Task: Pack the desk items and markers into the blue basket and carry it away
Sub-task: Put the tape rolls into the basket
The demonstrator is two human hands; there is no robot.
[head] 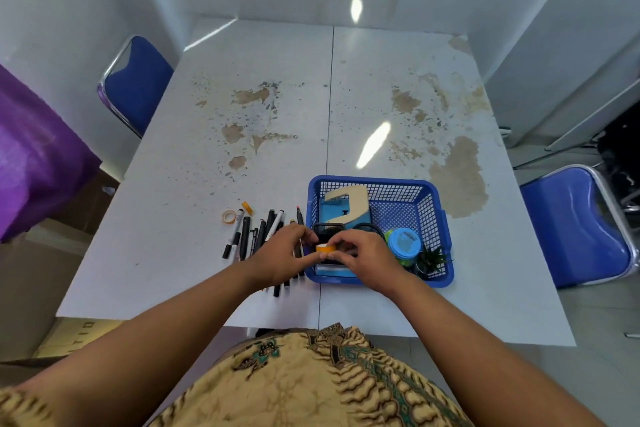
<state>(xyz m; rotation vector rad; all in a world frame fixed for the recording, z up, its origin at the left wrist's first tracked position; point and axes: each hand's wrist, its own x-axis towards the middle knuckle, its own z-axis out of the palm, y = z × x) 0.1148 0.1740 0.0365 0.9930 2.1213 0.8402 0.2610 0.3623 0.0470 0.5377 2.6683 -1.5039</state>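
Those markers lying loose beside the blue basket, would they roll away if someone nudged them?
Probably. The markers look slim and round and lie loose on the smooth table, so a sideways nudge would likely roll them. They look stiff and light, so a handful should lift together easily. Their glossy barrels might slip a little.

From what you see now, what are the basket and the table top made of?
The basket is likely moulded plastic, glossy blue, with fine lattice walls. The table seems to be white laminate over board: it is shiny with light reflections, and brown patches show where the coat has peeled.
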